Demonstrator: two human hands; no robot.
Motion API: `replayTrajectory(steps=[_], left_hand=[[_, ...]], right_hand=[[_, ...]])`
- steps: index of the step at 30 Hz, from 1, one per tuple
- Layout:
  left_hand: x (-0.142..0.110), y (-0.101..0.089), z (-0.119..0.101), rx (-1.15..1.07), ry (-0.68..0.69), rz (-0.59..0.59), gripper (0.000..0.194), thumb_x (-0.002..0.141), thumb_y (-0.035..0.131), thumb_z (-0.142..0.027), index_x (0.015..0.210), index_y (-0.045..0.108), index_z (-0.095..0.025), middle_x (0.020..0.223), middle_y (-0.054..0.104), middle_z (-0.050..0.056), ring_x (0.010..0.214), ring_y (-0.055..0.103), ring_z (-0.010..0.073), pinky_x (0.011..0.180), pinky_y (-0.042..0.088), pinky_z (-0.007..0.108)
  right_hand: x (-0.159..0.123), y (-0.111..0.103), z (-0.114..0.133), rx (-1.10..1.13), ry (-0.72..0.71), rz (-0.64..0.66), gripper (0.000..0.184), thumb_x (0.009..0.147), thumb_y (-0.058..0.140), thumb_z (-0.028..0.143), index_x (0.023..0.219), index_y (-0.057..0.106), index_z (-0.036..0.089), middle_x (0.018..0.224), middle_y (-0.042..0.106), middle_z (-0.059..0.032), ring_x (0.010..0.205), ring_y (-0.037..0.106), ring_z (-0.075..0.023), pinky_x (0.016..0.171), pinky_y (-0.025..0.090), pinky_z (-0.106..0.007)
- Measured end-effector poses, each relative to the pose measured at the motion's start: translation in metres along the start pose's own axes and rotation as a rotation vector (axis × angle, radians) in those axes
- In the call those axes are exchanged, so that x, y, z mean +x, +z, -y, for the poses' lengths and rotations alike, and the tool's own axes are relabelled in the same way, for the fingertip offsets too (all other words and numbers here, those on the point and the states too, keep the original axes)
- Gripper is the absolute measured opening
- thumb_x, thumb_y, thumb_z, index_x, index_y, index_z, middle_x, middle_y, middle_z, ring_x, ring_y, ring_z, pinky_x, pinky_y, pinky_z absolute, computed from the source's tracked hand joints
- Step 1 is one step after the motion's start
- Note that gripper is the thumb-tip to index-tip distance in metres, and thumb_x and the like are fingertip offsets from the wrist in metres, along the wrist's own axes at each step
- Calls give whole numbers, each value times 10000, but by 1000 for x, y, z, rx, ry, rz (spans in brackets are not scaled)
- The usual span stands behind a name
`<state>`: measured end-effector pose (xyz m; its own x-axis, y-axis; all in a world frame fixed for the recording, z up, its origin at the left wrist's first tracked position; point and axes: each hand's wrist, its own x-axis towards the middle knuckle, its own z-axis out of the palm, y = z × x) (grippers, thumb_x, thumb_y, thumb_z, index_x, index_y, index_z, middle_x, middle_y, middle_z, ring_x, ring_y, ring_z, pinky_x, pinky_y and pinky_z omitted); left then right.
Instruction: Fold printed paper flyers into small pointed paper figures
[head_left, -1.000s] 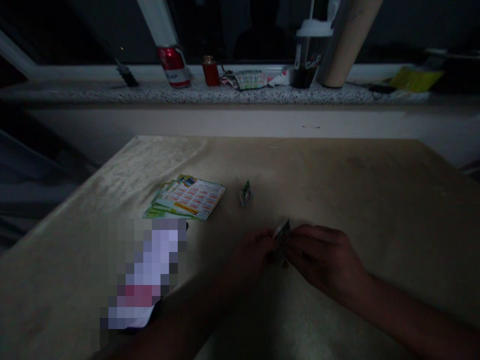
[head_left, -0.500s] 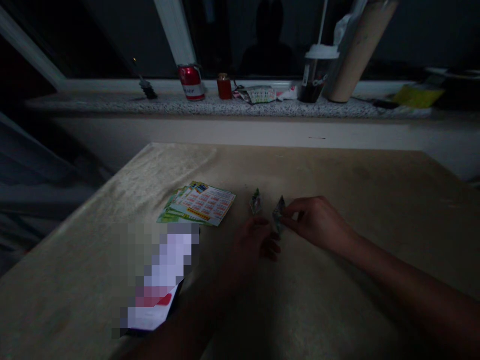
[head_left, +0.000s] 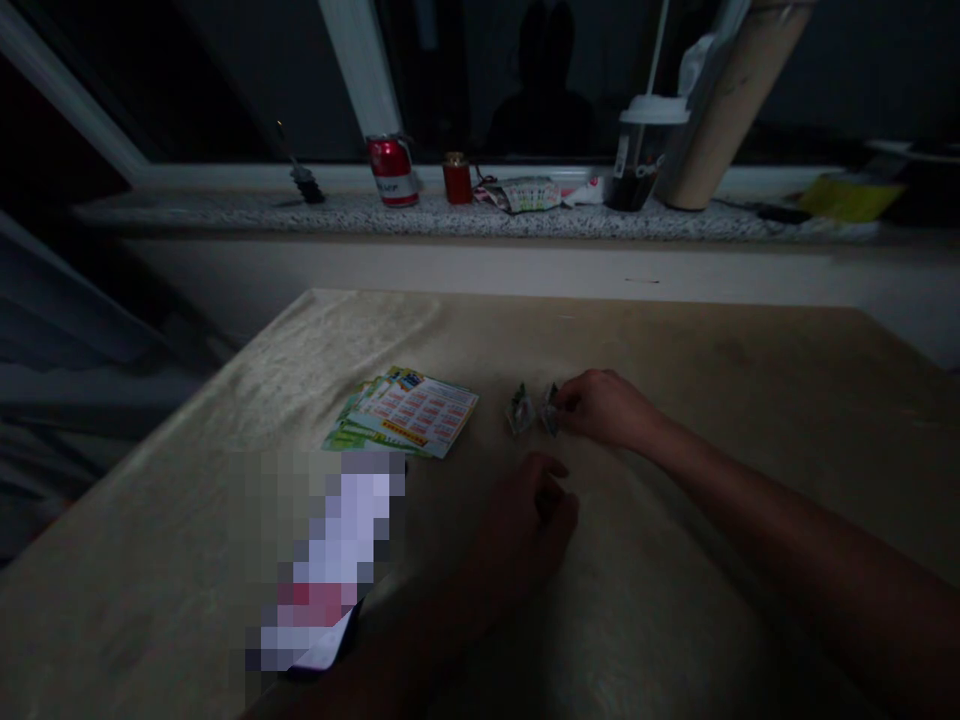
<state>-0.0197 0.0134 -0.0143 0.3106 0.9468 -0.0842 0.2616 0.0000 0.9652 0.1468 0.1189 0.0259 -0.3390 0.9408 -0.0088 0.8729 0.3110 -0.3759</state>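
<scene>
Near the table's middle, my right hand point(head_left: 611, 408) pinches a small folded paper piece point(head_left: 550, 410) between thumb and fingers, close to the tabletop. A second folded paper piece point(head_left: 519, 412), dark and greenish with pale parts, stands on the table just left of it. My left hand point(head_left: 529, 520) is in shadow nearer to me, below both pieces. Its fingers are loosely bent, thumb and index finger apart, with nothing seen in them. To the left lies a fanned stack of printed cards point(head_left: 420, 410), green and white with red print.
A phone point(head_left: 345, 540) with a lit, blurred-out screen lies left of my left arm on the pale table point(head_left: 720, 360). Along the windowsill point(head_left: 225, 215) stand a red can point(head_left: 392, 170), a small red jar point(head_left: 457, 178), a lidded cup with straw point(head_left: 637, 160) and a tall tube point(head_left: 739, 105).
My right hand has moved left and away from me with the folded paper piece, bringing it close beside the other. My left hand has drawn back towards me.
</scene>
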Motion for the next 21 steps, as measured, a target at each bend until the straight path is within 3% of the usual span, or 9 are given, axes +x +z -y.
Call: replayTrajectory(steps=[6,9,13,16,21], left_hand=[[1,-8,-14,223,46,-19,131,901,572,-257,994,625,-181,801,672,32,698,619,187,651,427,294],[4,-26,-23,420,70,-113,116,899,590,-275,863,666,-195,777,670,46,714,617,213,668,414,313],[10,-62,-31,749,115,-257,139,884,629,-255,968,704,-173,990,700,110,943,645,274,877,458,372],[17,-80,-35,1259,-22,-154,253,956,516,-234,1088,695,-115,1148,686,159,1130,625,294,1002,459,390],[28,-87,-27,1353,-91,-118,261,921,504,-136,1029,722,-41,1046,713,219,1027,688,323,909,529,401]], right_hand=[[-9,-6,-5,78,-3,-72,152,844,678,208,900,819,226,869,816,-49,812,753,-212,745,526,-275],[-17,-6,-11,118,11,-127,151,860,669,240,902,807,198,906,813,-68,824,752,-219,743,530,-282],[-30,3,-21,170,30,-176,137,842,677,283,832,785,198,828,796,-49,715,730,-203,650,510,-272],[-39,16,-24,213,55,-211,173,850,657,319,780,762,201,752,773,-42,672,716,-200,583,483,-258],[-54,33,-21,260,93,-273,174,839,650,320,873,768,198,763,770,-54,657,710,-209,581,481,-273]])
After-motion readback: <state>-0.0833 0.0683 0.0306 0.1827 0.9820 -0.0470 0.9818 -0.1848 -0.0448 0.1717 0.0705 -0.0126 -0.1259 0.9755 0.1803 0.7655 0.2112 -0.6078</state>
